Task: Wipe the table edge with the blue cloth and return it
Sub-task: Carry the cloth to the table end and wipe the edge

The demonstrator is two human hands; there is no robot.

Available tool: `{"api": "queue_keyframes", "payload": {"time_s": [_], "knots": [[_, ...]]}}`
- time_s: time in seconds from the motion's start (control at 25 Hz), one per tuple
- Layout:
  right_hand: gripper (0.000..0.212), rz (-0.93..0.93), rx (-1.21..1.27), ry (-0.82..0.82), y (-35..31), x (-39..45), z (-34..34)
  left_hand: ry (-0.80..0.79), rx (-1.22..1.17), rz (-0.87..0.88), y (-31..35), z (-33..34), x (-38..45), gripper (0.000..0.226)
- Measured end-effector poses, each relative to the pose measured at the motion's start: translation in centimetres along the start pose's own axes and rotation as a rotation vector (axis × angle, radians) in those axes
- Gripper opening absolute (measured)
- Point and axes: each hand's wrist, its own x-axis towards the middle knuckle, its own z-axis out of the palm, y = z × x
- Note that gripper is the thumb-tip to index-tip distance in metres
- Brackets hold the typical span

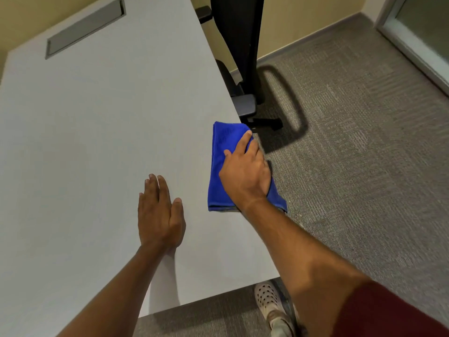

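Observation:
A folded blue cloth [220, 166] lies over the right edge of the pale grey table [97, 130], part of it hanging past the rim. My right hand [245, 173] presses on it, thumb and forefinger on top, the other fingers wrapped round the edge out of sight. My left hand [159, 215] rests flat on the tabletop to the left of the cloth, fingers together, holding nothing.
A black office chair [239, 52] stands close against the table's right edge beyond the cloth. A grey cable hatch [85, 27] is set in the far tabletop. Grey carpet [352, 154] lies to the right, and my shoe [269, 302] is near the table corner.

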Motion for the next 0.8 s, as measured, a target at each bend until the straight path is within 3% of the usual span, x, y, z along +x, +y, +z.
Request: {"api": "queue_keyframes", "payload": {"time_s": [0.16, 0.4, 0.8], "knots": [[0.072, -0.025, 0.002, -0.001, -0.8, 1.9, 0.2, 0.007, 0.004, -0.002, -0.4, 0.3, 0.2, 0.073], [0.067, 0.023, -0.030, 0.062, 1.3, -3.3, 0.2, 0.018, 0.004, -0.010, -0.7, 0.6, 0.1, 0.071], [0.066, 0.021, 0.015, 0.025, -0.6, 0.9, -0.1, 0.014, -0.004, -0.012, -0.5, 0.4, 0.1, 0.072]]}}
